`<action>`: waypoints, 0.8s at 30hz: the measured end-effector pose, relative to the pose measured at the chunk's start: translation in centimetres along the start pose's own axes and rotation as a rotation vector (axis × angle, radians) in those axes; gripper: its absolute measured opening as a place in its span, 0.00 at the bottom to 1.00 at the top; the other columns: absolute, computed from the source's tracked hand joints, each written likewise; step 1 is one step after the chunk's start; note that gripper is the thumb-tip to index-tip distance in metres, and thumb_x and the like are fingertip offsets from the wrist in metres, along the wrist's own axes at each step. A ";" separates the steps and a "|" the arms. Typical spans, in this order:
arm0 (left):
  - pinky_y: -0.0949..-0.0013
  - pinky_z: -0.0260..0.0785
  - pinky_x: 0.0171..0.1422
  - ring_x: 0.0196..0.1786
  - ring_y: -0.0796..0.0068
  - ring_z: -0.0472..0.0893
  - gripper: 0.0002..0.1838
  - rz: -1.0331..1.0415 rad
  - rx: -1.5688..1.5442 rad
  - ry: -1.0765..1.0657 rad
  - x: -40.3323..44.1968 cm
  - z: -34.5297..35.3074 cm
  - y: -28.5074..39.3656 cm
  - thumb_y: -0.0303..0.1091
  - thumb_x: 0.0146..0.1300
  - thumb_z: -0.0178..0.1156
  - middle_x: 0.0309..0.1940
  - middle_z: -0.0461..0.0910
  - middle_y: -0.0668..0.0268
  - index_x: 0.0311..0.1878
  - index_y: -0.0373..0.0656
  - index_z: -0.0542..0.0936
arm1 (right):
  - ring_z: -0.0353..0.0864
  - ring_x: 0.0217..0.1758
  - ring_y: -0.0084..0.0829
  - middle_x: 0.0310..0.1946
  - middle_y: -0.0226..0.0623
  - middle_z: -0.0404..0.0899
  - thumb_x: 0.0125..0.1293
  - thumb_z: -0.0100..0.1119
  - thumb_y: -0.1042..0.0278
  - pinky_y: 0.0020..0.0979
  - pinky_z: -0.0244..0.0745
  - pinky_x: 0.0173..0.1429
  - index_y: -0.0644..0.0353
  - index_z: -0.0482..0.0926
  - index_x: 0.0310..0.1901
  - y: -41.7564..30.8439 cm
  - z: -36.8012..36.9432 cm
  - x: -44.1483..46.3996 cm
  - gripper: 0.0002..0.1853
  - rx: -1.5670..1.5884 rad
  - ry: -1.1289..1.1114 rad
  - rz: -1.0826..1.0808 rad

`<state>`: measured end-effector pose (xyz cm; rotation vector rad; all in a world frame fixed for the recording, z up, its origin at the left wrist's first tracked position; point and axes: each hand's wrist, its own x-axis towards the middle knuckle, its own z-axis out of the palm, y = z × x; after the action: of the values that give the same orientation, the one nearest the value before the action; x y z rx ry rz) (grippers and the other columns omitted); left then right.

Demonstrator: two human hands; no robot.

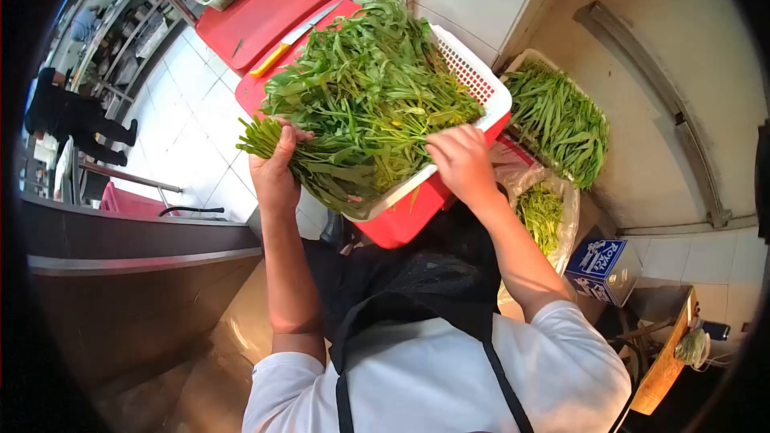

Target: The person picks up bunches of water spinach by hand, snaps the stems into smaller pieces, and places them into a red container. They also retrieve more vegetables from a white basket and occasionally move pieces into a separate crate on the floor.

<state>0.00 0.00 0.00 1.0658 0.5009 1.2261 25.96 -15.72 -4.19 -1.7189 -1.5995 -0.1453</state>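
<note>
My left hand (278, 162) is closed round a bunch of green stems (261, 138), whose cut ends stick out to the left. The bunch's leaves trail over the near left side of a white basket (491, 90) heaped with leafy greens (361, 72). At the basket's right side my right hand (463, 162) has its fingers bent together at thin stems on the heap's edge; what they pinch is too small to make out. Under the basket is a red board (397, 224). A knife with a yellow handle (270, 59) lies behind the heap, on the left.
Another basket of greens (557, 116) stands at the right, above a plastic bag of cut stems (541, 212) and a blue tin (601, 269). A red surface (265, 12) is at the back left. A person in dark clothes (76, 116) is at the far left.
</note>
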 end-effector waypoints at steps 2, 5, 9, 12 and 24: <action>0.64 0.74 0.56 0.43 0.69 0.83 0.09 0.033 -0.002 -0.004 -0.2 -0.4 0.4 0.28 0.72 0.61 0.37 0.83 0.62 0.51 0.38 0.77 | 0.76 0.48 0.37 0.37 0.32 0.79 0.55 0.71 0.68 0.41 0.67 0.56 0.56 0.84 0.37 -0.8 2.3 2.0 0.08 -0.071 0.003 -0.108; 0.65 0.74 0.55 0.42 0.71 0.82 0.08 0.056 0.038 0.049 -1.1 -1.3 0.6 0.28 0.72 0.61 0.37 0.83 0.62 0.50 0.39 0.77 | 0.74 0.47 0.39 0.36 0.33 0.78 0.56 0.70 0.68 0.42 0.66 0.55 0.56 0.83 0.34 -0.8 3.6 2.9 0.06 -0.213 -0.101 -0.106; 0.69 0.73 0.53 0.42 0.74 0.82 0.06 0.053 0.072 0.070 -1.1 -1.7 1.6 0.27 0.70 0.63 0.37 0.83 0.64 0.48 0.39 0.79 | 0.75 0.47 0.40 0.35 0.33 0.79 0.58 0.68 0.69 0.42 0.65 0.54 0.54 0.81 0.36 -1.4 4.0 3.7 0.06 -0.235 -0.163 -0.064; 0.70 0.73 0.49 0.40 0.75 0.81 0.05 0.040 0.197 0.080 -1.0 -1.2 1.6 0.26 0.69 0.64 0.36 0.82 0.66 0.46 0.38 0.80 | 0.78 0.45 0.39 0.35 0.32 0.82 0.60 0.67 0.70 0.42 0.65 0.54 0.54 0.80 0.39 -2.0 2.4 4.5 0.07 -0.028 -0.112 0.043; 0.72 0.75 0.46 0.38 0.80 0.84 0.10 0.214 0.863 -0.182 0.3 6.7 0.2 0.25 0.63 0.69 0.36 0.87 0.63 0.47 0.38 0.84 | 0.80 0.44 0.39 0.36 0.34 0.82 0.60 0.68 0.73 0.39 0.65 0.55 0.56 0.79 0.41 -4.7 -2.5 5.8 0.10 0.132 0.083 -0.044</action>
<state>5.39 -2.32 3.32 1.9817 0.8201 1.0863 24.00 -12.88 2.88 -1.5578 -1.5521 -0.1285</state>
